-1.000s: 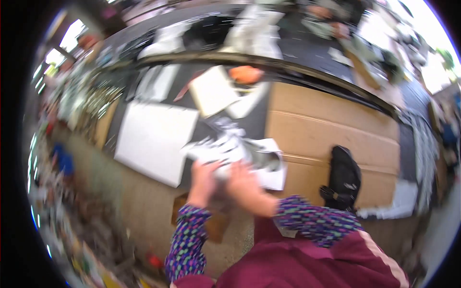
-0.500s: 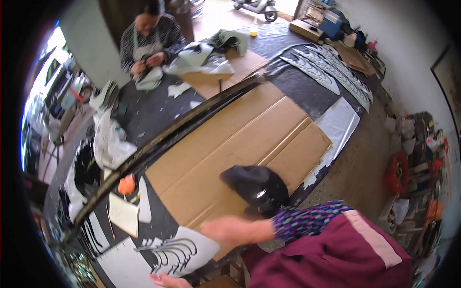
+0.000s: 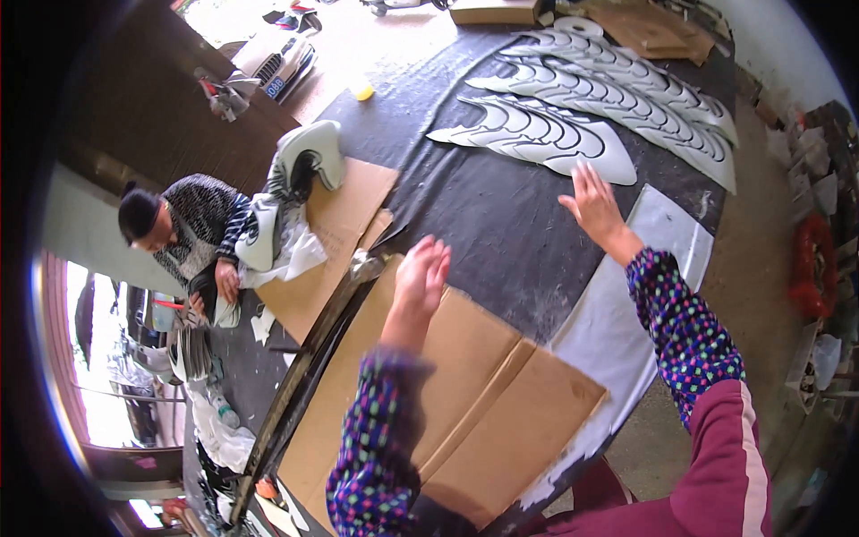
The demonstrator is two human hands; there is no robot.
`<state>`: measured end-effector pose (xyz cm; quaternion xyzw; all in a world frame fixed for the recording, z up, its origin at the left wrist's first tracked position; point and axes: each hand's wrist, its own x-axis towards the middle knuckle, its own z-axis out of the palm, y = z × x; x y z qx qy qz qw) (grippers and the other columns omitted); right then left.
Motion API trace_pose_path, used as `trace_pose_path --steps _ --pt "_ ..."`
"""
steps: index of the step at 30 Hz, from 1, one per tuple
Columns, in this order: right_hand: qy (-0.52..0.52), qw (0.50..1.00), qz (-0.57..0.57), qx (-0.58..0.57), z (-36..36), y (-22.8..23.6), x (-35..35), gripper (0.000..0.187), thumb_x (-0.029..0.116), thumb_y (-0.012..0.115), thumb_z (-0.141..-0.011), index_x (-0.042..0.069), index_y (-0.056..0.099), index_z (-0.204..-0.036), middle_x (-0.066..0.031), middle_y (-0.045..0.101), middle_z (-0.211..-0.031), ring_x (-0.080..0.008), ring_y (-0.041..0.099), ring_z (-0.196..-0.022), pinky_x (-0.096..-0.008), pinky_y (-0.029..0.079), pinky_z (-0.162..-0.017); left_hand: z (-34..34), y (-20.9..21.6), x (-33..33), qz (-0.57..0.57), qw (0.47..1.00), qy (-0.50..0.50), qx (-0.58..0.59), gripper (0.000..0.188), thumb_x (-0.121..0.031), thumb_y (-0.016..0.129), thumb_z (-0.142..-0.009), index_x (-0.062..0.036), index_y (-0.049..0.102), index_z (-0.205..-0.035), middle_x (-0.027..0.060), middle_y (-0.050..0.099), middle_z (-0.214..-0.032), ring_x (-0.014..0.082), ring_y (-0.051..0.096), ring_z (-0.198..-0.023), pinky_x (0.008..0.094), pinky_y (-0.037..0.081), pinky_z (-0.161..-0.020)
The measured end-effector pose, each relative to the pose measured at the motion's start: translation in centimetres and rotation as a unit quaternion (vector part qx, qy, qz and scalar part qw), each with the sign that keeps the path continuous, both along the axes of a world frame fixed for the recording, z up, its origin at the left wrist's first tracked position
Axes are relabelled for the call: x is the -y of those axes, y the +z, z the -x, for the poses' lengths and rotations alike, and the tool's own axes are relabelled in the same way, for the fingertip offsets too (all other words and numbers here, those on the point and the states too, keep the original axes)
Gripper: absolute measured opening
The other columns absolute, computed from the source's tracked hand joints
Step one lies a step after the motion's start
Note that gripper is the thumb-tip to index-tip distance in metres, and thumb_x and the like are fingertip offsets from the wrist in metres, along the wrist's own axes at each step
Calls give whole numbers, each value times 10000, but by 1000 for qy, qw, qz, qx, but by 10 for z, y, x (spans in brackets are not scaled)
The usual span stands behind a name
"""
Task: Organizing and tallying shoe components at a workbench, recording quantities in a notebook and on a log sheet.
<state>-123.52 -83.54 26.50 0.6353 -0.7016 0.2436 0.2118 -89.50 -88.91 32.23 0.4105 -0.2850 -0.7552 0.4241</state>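
Both my arms reach forward over the dark-covered table (image 3: 488, 237). My right hand (image 3: 598, 215) has its fingers stretched out by the near edge of a fan of white, curved-tip pieces with black curved lines (image 3: 537, 134); nothing shows in it. My left hand (image 3: 420, 285) is raised above the cardboard sheet (image 3: 501, 376), slightly blurred, fingers extended and close together, with nothing visible in it. Behind the nearest fan lie further rows of similar white pieces (image 3: 617, 94). A pale grey sheet (image 3: 617, 309) lies under my right forearm.
A long dark bar (image 3: 309, 376) crosses the table left of the cardboard. Beyond it, a person (image 3: 192, 219) handles dark and pale material. White molded pieces (image 3: 309, 161) and plastic wrap sit near them. A yellow container (image 3: 361, 89) stands at the far edge; shelves line the right.
My view has swung toward the table's far right. Both hands have moved forward, away from the black-lined white piece at lower left and the black object on the cardboard.
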Motion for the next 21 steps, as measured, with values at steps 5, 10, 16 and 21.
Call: trace_pose_path --steps 5,10,16,21 --pt "-16 997 -75 21 80 -12 119 743 560 545 -895 40 421 -1411 -206 422 -1468 -378 389 -1373 -595 332 -1059 201 -37 180 -61 994 70 51 322 -35 699 -806 13 552 -1089 73 560 -954 188 550 -816 260 478 -668" --pt "-25 994 -71 -75 119 -42 148 671 578 482 -915 23 564 -1282 -217 574 -1315 -400 549 -1228 -582 421 -981 313 -48 256 -74 965 227 106 247 7 706 -767 57 581 -974 66 552 -860 165 497 -676 258 416 -564" --pt "-22 988 -104 -108 133 -48 160 592 492 471 -970 3 540 -1296 -265 586 -1267 -448 578 -1169 -600 460 -924 341 -45 287 -155 954 210 145 188 -157 729 -824 -43 634 -939 43 567 -874 174 537 -796 294 456 -691" --pt "-10 972 -146 -183 121 -35 168 438 154 460 -974 8 468 -1387 -356 548 -1265 -553 569 -1107 -694 469 -832 332 -57 309 -43 966 173 187 390 155 679 -696 88 615 -1075 229 634 -1158 364 646 -985 498 547 -842"
